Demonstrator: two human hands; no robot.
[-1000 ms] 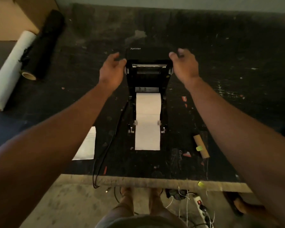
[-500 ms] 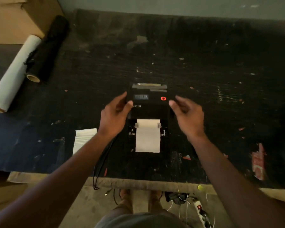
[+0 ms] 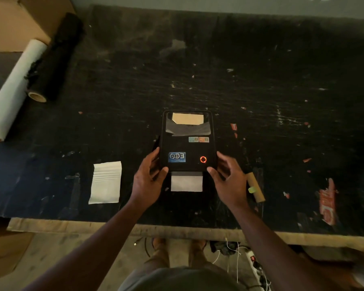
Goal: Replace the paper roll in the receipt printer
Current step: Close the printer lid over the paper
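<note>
The black receipt printer (image 3: 187,141) lies on the dark table with its lid down flat. A red ring light (image 3: 203,159) glows on the lid near a blue sticker (image 3: 177,157). A strip of white paper (image 3: 186,183) sticks out of the front slot toward me. My left hand (image 3: 148,181) grips the lid's near left corner, thumb on the front edge. My right hand (image 3: 229,181) grips the near right corner the same way. A bare cardboard core (image 3: 255,186) with a yellow-green tab lies just right of my right hand.
A white paper piece (image 3: 105,182) lies left of the printer. A white roll (image 3: 13,91) and a black roll (image 3: 53,59) sit at the far left beside a cardboard box (image 3: 19,19). The table's wooden front edge (image 3: 177,231) is near me; a power strip (image 3: 256,263) lies on the floor.
The printer's lid has swung down from upright to flat over the paper roll. Both hands followed it toward me and now sit at its near corners.
</note>
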